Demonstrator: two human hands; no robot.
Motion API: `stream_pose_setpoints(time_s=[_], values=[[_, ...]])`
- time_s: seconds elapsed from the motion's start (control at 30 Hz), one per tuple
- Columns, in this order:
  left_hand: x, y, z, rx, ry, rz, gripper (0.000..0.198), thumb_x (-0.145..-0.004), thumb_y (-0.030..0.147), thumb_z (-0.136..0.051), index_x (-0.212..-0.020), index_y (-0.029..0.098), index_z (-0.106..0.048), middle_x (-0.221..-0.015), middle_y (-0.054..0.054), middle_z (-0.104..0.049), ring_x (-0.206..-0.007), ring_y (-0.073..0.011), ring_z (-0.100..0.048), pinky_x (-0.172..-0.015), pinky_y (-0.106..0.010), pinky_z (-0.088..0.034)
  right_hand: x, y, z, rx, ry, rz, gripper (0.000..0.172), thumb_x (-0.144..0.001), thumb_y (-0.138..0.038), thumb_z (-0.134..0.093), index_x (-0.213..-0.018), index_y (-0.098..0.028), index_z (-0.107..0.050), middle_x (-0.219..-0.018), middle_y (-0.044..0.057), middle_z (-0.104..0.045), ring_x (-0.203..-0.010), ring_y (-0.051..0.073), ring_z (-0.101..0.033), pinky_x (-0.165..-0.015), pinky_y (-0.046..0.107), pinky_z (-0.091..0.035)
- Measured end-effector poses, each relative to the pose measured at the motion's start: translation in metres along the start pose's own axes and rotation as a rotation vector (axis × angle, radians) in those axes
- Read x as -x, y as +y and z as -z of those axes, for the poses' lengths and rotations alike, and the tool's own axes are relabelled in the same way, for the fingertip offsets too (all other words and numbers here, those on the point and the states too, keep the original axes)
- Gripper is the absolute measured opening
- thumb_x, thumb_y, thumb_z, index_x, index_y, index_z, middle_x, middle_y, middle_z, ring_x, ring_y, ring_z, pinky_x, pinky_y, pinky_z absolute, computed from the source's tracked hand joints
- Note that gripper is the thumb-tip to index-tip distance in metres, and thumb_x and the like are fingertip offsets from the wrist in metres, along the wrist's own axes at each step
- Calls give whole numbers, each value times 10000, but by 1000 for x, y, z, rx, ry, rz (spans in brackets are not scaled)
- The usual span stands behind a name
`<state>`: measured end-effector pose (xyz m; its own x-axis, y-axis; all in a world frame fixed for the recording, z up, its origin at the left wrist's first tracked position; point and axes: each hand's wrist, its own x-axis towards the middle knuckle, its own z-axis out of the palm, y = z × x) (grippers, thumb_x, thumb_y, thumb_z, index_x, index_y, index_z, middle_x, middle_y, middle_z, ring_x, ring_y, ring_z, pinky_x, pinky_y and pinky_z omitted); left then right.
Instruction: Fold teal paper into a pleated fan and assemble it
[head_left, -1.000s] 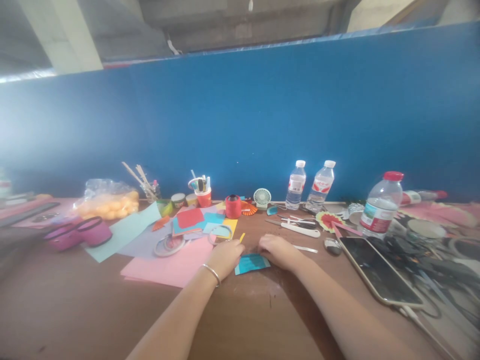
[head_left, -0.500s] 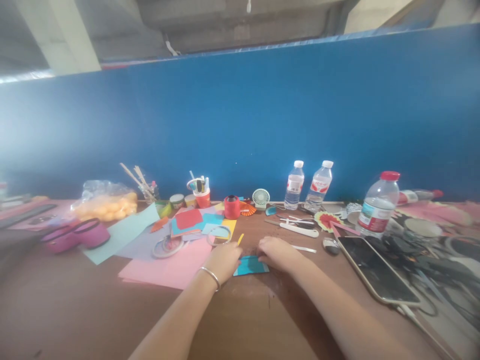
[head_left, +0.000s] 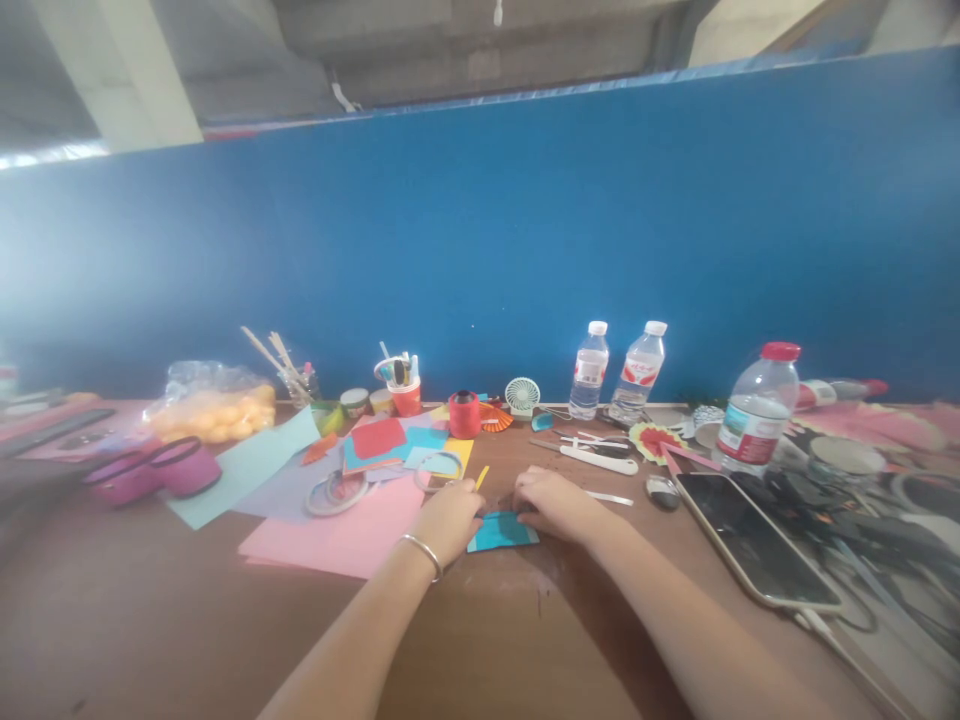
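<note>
Bag holds orange pieces left of blue paper.

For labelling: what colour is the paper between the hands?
The paper is bright blue; head view.

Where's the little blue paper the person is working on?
In the head view, the blue paper lies on the brown table, just right of centre, between the left hand and the right hand, with pink paper farther left.

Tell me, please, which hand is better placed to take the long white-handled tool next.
Probably the right hand: the white-handled tool lies just beyond it, while the left hand is farther away, across the small rectangular blue paper.
</note>
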<state>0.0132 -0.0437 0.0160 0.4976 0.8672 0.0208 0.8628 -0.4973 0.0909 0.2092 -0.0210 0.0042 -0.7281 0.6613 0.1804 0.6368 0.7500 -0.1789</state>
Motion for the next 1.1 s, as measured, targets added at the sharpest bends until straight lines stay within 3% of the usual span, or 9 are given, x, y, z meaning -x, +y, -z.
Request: stream_pose_setpoints(time_s=[0.17, 0.6, 0.9, 1.1], values=[[1, 3, 2, -29, -37, 64, 150, -730, 238, -464, -821, 195, -575, -892, -55, -543, -827, -180, -529, -731, -289, -394, 0, 0, -2, 18, -8, -18, 88, -698, -231, -561, -762, -180, -592, -737, 27, -587, -758, 160, -489, -666, 252, -334], [4, 5, 5, -56, -60, 71, 168, -685, 218, -477, -828, 178, -557, -880, -82, -558, -847, -206, -532, -727, -306, -396, 0, -6, 0, 31, -59, -78, 113, -669, -207, -557, -772, -164, -575, -780, 43, -585, -766, 167, -488, -660, 252, -327], [3, -4, -7, 124, -3, 3, 111, -662, 160, -439, -756, 187, -491, -841, -29, -529, -802, -156, -500, -697, -252, -386, 3, -7, -5, -106, 6, -108, 133, -598, -145, -547, -724, -170, -514, -711, 9, -514, -679, 127, -430, -562, 206, -284], [1, -8, -6, 302, 14, 65, 133, -660, 182, -472, -791, 200, -474, -805, 2, -545, -739, -137, -505, -636, -234, -375, 2, -6, -8, -232, 88, -145, 131, -590, -89, -488, -685, -179, -494, -706, -5, -519, -683, 122, -444, -574, 199, -299]])
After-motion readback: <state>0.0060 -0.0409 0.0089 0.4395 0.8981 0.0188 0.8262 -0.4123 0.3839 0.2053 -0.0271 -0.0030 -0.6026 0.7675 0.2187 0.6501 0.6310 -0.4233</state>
